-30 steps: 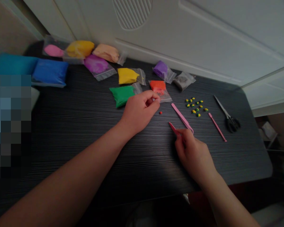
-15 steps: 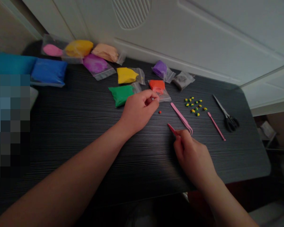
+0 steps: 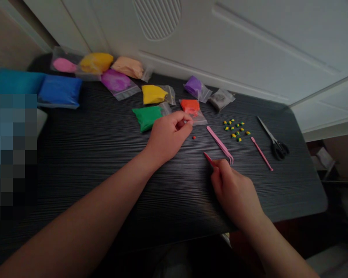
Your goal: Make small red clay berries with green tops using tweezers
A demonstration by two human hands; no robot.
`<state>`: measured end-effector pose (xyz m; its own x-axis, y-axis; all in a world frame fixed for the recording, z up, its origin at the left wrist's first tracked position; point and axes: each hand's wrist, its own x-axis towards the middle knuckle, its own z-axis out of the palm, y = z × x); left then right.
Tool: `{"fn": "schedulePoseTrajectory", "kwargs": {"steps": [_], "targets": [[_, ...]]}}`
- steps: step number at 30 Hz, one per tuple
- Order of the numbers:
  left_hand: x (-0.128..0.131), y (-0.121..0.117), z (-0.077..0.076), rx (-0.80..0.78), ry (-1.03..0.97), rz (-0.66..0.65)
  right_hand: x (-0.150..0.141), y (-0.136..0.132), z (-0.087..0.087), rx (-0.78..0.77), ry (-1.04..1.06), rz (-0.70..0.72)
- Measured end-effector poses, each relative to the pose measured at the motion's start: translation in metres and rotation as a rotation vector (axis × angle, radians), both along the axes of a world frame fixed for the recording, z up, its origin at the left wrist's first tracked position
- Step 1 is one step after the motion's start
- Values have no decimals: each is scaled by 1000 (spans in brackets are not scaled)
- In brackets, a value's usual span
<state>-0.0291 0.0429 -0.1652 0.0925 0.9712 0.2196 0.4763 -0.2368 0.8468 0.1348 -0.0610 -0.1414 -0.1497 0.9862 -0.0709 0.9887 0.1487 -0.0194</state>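
My left hand [image 3: 171, 133] is closed in a pinch just in front of the bag of orange clay [image 3: 190, 106]. Whatever sits between its fingertips, if anything, is too small or hidden to make out. A tiny red-orange ball [image 3: 194, 137] lies on the table below those fingertips. Lower right, my right hand [image 3: 234, 185] is wrapped round a pink pointed clay tool [image 3: 208, 158], its tip toward the ball and apart from it. Pink bent-tip tweezers [image 3: 219, 143] lie just beyond my right hand. Further right is a cluster of several small yellow-and-green pieces [image 3: 233, 135].
A slim pink stick tool [image 3: 261, 153] and black-handled scissors [image 3: 274, 141] lie to the right. Bags of green [image 3: 146, 118], yellow [image 3: 153, 94], purple [image 3: 193, 85] and grey clay [image 3: 220, 100] line the back, with blue bags [image 3: 60, 91] at left. A white panel [image 3: 234, 50] stands behind the dark table [image 3: 104, 127].
The whole view has shifted slightly, so the things on the right appear a little further left. Both hands keep nearly the same pose, and the small ball stays on the table.
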Motion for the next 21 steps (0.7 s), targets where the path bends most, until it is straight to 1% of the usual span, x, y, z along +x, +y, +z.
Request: {"fn": "schedulePoseTrajectory", "kwargs": {"steps": [10, 14, 16, 18, 21], "targets": [[0, 0, 1, -13, -13, -2, 6, -11, -2, -4, 29, -12], [1, -1, 1, -15, -6, 7, 11, -18, -3, -21, 96, -26], [2, -2, 1, -7, 15, 9, 20, -23, -3, -33, 167, -47], [1, -4, 1, 27, 75, 3, 33, -27, -2, -11, 215, -102], [0, -7, 1, 97, 225, -36, 59, -27, -2, 75, 174, -224]]}}
